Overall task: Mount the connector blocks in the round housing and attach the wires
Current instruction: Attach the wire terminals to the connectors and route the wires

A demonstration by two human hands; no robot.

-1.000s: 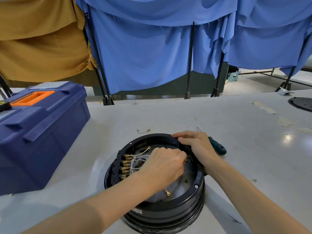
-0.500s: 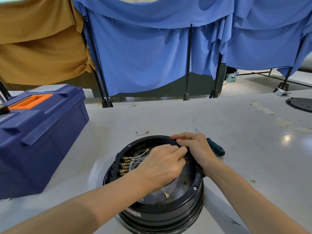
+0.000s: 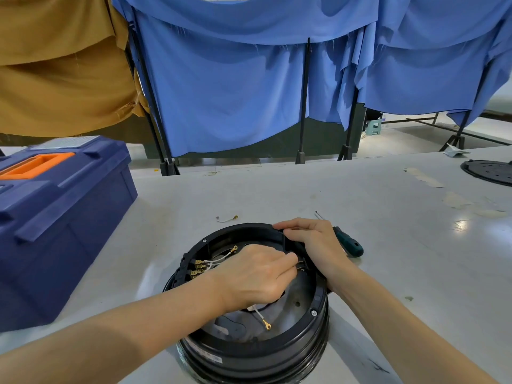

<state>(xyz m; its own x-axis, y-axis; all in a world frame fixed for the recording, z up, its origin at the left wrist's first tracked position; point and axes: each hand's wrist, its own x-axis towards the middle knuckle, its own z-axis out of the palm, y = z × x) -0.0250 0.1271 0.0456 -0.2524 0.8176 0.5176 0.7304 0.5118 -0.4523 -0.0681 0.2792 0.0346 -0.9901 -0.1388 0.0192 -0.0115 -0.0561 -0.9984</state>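
Observation:
The round black housing (image 3: 279,347) stands on the table in front of me. A black connector block (image 3: 185,268) with brass terminals sits inside its left wall, and white wires (image 3: 221,258) run from it. My left hand (image 3: 255,275) reaches into the housing and pinches something small at a second block (image 3: 302,266) on the right wall; what it pinches is hidden by the fingers. My right hand (image 3: 313,242) grips the housing's far right rim. A loose white wire with a brass lug (image 3: 263,320) lies on the housing floor.
A green-handled screwdriver (image 3: 347,243) lies just right of my right hand. A short loose wire (image 3: 227,218) lies behind the housing. A blue toolbox (image 3: 55,217) stands at the left. A black round cover (image 3: 490,171) sits at the far right table edge.
My left hand has shifted slightly right toward the block on the right wall, with its fingertips now extended to it. My right hand stays on the rim.

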